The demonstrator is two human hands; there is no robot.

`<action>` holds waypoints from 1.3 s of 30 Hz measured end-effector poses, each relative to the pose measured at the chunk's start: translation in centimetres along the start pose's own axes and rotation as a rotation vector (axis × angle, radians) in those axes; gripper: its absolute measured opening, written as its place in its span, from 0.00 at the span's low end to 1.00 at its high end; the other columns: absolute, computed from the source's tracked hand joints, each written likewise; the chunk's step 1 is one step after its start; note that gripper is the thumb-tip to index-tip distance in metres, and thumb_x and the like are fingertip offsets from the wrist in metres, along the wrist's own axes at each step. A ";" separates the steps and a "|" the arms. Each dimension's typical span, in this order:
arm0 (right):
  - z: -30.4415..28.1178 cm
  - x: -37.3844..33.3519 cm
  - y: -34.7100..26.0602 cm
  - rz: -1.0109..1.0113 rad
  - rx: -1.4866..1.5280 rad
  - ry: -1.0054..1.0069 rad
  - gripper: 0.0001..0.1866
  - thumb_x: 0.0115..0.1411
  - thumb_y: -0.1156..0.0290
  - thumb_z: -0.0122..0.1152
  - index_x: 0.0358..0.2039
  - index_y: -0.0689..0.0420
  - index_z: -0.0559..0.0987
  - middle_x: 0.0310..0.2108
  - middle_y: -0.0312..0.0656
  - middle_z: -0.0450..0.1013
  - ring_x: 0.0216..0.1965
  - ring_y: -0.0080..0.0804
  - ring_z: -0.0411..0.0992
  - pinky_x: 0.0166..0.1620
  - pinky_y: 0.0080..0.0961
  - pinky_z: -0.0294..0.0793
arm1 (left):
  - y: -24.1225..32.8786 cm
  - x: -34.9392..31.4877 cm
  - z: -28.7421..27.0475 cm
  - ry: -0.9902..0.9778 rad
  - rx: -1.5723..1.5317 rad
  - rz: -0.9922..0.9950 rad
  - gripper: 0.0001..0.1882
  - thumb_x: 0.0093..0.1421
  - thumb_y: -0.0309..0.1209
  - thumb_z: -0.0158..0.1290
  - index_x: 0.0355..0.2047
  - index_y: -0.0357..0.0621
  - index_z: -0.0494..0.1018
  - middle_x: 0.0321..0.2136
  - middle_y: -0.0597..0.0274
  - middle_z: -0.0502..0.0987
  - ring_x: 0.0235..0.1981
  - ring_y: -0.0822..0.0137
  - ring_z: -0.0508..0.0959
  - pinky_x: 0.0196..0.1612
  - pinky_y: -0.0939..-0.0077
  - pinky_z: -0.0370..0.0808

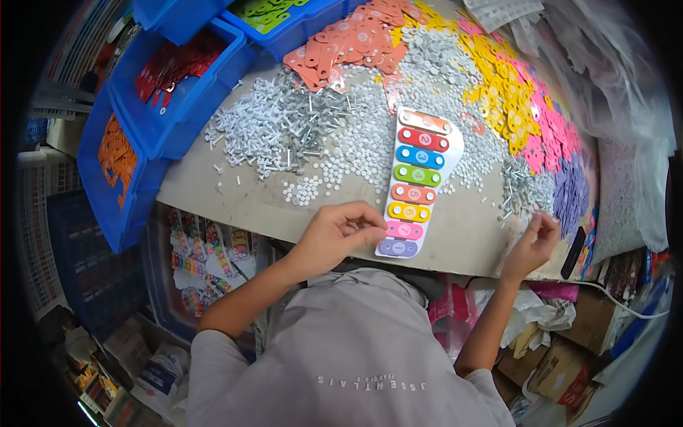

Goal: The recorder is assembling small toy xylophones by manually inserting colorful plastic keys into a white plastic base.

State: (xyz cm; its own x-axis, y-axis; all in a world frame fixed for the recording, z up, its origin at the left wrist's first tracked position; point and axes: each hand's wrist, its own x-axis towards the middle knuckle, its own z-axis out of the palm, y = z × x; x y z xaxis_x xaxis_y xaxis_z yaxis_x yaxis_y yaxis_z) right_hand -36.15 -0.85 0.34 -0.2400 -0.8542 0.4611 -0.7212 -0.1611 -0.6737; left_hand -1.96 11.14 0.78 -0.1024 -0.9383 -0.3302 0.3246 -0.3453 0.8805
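Note:
A toy xylophone lies on the table in front of me, its white board crossed by several coloured bars. Most bars have white caps at both ends; the pink bar and the purple bar at the near end show bare holes. My left hand is closed in a pinch at the left end of the pink bar; whatever its fingertips hold is too small to make out. Off to the right, my right hand is raised with fingertips pinched together, just below a pile of metal screws. Its contents are also unclear.
White pins and white caps spread across the table. Loose orange-pink, yellow, pink and purple bars ring the far and right sides. Blue bins stand left; a dark phone-like slab lies right.

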 end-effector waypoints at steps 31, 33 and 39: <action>3.2 -5.6 -9.8 0.747 0.540 -1.199 0.11 0.67 0.69 0.64 0.38 0.59 0.70 0.19 0.30 0.69 0.17 0.13 0.63 0.21 0.15 0.61 | 0.8 3.3 0.6 -0.172 0.306 -0.242 0.30 0.65 0.33 0.62 0.60 0.36 0.59 0.24 0.67 0.77 0.26 0.82 0.74 0.28 0.84 0.67; 3.4 -5.8 -9.8 0.751 0.612 -1.231 0.11 0.68 0.67 0.62 0.34 0.59 0.71 0.17 0.29 0.67 0.15 0.12 0.61 0.18 0.15 0.57 | 1.4 3.8 0.6 -0.196 0.326 -0.242 0.30 0.64 0.33 0.62 0.60 0.36 0.60 0.26 0.66 0.78 0.27 0.82 0.75 0.28 0.84 0.68; 3.9 -5.5 -10.4 0.695 0.493 -1.264 0.12 0.70 0.65 0.60 0.38 0.61 0.75 0.20 0.29 0.70 0.16 0.12 0.62 0.18 0.15 0.58 | 0.8 4.5 0.1 -0.237 0.335 -0.192 0.31 0.63 0.30 0.61 0.62 0.35 0.60 0.33 0.62 0.80 0.29 0.80 0.79 0.31 0.84 0.72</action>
State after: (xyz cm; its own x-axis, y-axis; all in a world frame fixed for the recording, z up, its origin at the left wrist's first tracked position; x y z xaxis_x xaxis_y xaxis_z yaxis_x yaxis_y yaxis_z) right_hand -24.85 3.60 2.55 0.4508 -0.6354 -0.6269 -0.3599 0.5134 -0.7791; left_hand -2.26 6.68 0.03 -0.3560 -0.8214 -0.4456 -0.0391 -0.4633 0.8853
